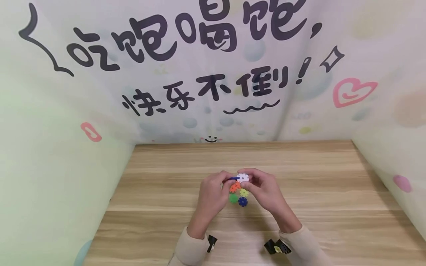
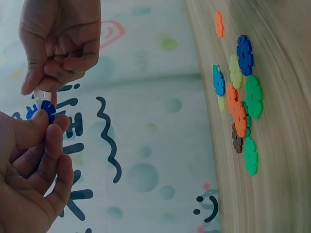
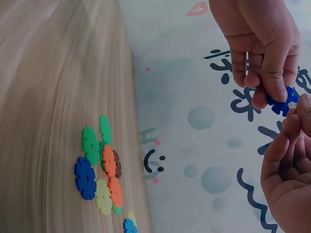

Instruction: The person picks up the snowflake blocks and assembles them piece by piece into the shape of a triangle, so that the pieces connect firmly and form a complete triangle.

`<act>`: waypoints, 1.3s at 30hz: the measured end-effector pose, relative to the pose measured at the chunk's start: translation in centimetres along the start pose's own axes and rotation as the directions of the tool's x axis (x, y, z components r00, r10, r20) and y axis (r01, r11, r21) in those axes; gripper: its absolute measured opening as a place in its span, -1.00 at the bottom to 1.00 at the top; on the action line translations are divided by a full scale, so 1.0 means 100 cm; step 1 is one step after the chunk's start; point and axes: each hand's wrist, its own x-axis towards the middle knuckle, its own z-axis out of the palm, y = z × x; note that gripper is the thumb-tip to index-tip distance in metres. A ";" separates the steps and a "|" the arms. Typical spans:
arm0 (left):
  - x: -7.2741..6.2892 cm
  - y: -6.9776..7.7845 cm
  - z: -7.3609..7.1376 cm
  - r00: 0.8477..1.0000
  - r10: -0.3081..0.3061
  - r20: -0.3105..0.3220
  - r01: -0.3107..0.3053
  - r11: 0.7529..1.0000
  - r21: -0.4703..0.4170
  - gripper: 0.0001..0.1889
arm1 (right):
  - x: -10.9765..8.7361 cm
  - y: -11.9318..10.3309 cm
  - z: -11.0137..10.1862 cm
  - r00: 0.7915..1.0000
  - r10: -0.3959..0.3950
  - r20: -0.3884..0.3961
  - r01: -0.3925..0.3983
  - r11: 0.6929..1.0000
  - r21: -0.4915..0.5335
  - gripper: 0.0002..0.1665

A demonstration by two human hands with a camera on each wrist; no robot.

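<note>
My left hand (image 1: pixel 213 190) pinches a dark blue notched disc (image 2: pixel 47 109) between thumb and fingers. Opposite it, my right hand (image 1: pixel 264 186) pinches a white notched disc (image 1: pixel 243 178) by its edge. The two discs meet at their rims, set crosswise to each other, in front of me above the table. Fingertips hide part of both discs. Below the hands lies a loose group of notched discs: orange (image 3: pixel 110 161), yellow (image 3: pixel 103 197), green (image 3: pixel 90 145) and dark blue (image 3: pixel 85 178).
The wooden table (image 1: pixel 149 221) meets a printed backdrop (image 1: pixel 213 125) at its far edge. In the left wrist view, a brown disc (image 2: pixel 237 138), a lighter blue disc (image 2: pixel 219 83) and a separate orange disc (image 2: pixel 219 24) lie around the group.
</note>
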 end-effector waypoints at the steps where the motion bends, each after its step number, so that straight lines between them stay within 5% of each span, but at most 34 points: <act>1: 0.000 0.000 -0.001 1.000 0.002 -0.007 -0.002 1.000 0.004 -0.93 | 0.001 0.000 0.001 1.000 0.003 0.003 -0.003 1.000 0.001 -0.67; 14: 0.002 -0.006 -0.005 0.992 -0.104 0.071 0.112 0.986 -0.120 -0.91 | 0.009 0.013 -0.007 0.997 0.011 0.071 -0.015 0.998 0.063 -0.57; 19: 0.002 -0.009 -0.009 0.988 -0.148 0.045 0.153 0.978 -0.140 -0.94 | 0.012 0.028 -0.024 0.996 0.072 -0.050 -0.066 0.992 0.111 -0.58; 25: 0.003 -0.010 -0.010 0.988 -0.148 0.047 0.154 0.973 -0.171 -0.96 | 0.011 0.047 -0.044 0.966 0.200 -0.163 -0.182 0.976 0.119 -0.59; 28: 0.003 -0.011 -0.010 0.988 -0.147 0.050 0.154 0.974 -0.166 -0.95 | 0.010 0.041 -0.046 0.956 0.248 -0.159 -0.237 0.968 0.088 -0.61; 39: 0.002 -0.011 -0.010 0.987 -0.154 0.043 0.159 0.975 -0.153 -0.94 | 0.007 0.079 -0.044 0.926 0.348 -0.149 -0.362 0.929 -0.080 -0.60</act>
